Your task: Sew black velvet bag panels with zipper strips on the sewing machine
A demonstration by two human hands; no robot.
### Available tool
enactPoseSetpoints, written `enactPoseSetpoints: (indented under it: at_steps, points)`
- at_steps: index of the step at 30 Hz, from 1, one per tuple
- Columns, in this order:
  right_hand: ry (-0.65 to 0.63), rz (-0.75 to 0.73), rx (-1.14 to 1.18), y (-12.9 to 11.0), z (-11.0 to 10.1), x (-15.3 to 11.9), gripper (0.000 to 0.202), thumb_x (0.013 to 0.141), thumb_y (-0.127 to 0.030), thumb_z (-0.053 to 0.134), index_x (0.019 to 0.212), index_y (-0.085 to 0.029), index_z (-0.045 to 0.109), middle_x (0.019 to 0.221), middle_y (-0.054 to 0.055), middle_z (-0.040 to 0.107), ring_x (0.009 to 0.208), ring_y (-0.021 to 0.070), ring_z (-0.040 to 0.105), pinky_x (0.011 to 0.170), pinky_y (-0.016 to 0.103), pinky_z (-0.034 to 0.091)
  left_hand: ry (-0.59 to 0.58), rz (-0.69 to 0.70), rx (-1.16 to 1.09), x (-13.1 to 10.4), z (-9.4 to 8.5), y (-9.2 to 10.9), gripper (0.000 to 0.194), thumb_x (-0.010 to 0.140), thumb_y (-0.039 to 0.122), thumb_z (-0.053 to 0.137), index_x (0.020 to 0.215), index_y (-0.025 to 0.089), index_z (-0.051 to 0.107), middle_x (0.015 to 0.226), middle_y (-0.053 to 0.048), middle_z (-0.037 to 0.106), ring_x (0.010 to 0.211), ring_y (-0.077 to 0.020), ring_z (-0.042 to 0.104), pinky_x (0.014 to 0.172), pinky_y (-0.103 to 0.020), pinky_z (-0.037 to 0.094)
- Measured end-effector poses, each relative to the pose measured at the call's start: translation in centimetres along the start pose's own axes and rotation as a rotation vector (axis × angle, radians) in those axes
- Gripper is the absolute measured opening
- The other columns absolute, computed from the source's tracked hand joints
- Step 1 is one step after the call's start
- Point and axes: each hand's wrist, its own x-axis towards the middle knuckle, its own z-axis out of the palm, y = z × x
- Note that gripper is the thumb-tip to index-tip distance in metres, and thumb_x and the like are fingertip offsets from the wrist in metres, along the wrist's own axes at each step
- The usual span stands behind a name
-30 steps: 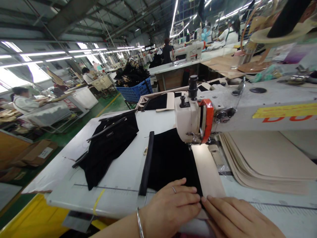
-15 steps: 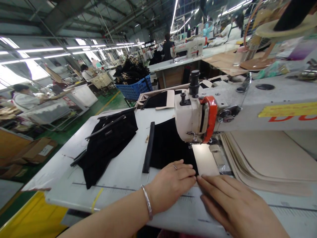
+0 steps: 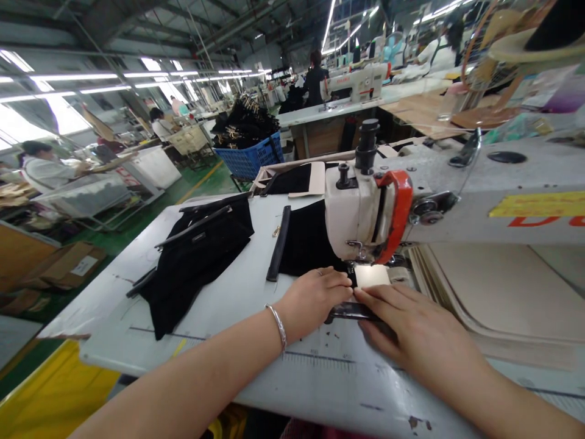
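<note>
A black fabric panel (image 3: 304, 241) lies under the sewing machine head (image 3: 350, 213), a dark strip along its left end. A pale beige piece (image 3: 372, 275) adjoins its right side beside the needle area. My left hand (image 3: 315, 299) rests on the panel's near edge, fingers together and laid down. Against the beige piece's near edge, my right hand (image 3: 406, 317) has its fingers extended and thumb apart. The fingertips of both hands nearly meet just in front of the presser foot. Between them and the table's front shows a dark strip (image 3: 354, 311), partly covered by my right hand.
More black pieces with dark strips (image 3: 196, 256) lie on the left of the table (image 3: 247, 305). Stacked beige panels (image 3: 512, 286) sit under the machine arm. Beyond are a blue crate (image 3: 251, 155) of black items and people at other machines.
Both hands have moved forward, closer to the needle, with the black panel and beige piece feeding away from me. The dark strip near the front has come into sight.
</note>
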Motion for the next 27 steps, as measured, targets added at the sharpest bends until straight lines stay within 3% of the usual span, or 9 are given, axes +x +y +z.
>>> enactPoseSetpoints:
  at_steps: [11,17,27]
  points:
    - [0.004,0.064,-0.098,0.9,1.0,1.2,0.045,0.091,-0.040,0.046,0.132,-0.022,0.053,0.131,0.006,0.057,0.106,0.0257,0.058,0.090,0.046,0.050,0.054,-0.127,0.005,1.5,1.0,-2.4,0.022,0.089,0.007,0.052,0.102,0.017,0.067,0.111,-0.004,0.067,0.110,-0.0163,0.059,0.101,-0.030,0.047]
    - [-0.007,0.080,-0.120,0.8,1.1,1.5,0.046,0.093,-0.041,0.043,0.133,-0.023,0.051,0.130,0.005,0.058,0.103,0.0253,0.060,0.088,0.045,0.051,0.112,-0.184,-0.026,1.7,1.2,-2.5,0.018,0.089,0.009,0.056,0.098,0.018,0.069,0.109,-0.002,0.068,0.104,-0.0166,0.062,0.096,-0.029,0.050]
    - [0.009,0.080,-0.096,0.7,1.4,1.3,0.048,0.092,-0.038,0.045,0.135,-0.020,0.050,0.129,0.008,0.058,0.109,0.0264,0.057,0.093,0.046,0.048,0.086,-0.203,-0.011,1.8,1.0,-2.4,0.018,0.086,0.008,0.058,0.095,0.019,0.069,0.108,-0.003,0.069,0.104,-0.0173,0.063,0.094,-0.029,0.050]
